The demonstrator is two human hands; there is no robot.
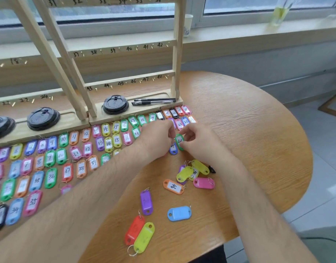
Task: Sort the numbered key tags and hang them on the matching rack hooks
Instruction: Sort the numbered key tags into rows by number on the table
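Note:
Rows of coloured numbered key tags [49,160] lie sorted on the round wooden table, left of my hands. A wooden rack [125,48] with numbered brass hooks stands behind them; its hooks hang bare. My right hand [199,141] pinches a green tag [179,141] just above the table, right of the rows. My left hand [157,137] sits close beside it with fingers curled toward the same tag; whether it grips it I cannot tell. A blue tag [173,149] lies just under the green one. Several unsorted tags [179,213] are scattered nearer to me.
Black cup lids [115,104] and two pens [154,101] rest on the rack's base. A paper cup [188,25] and a glass [280,14] stand on the window sill. The table edge [296,130] curves away on the right.

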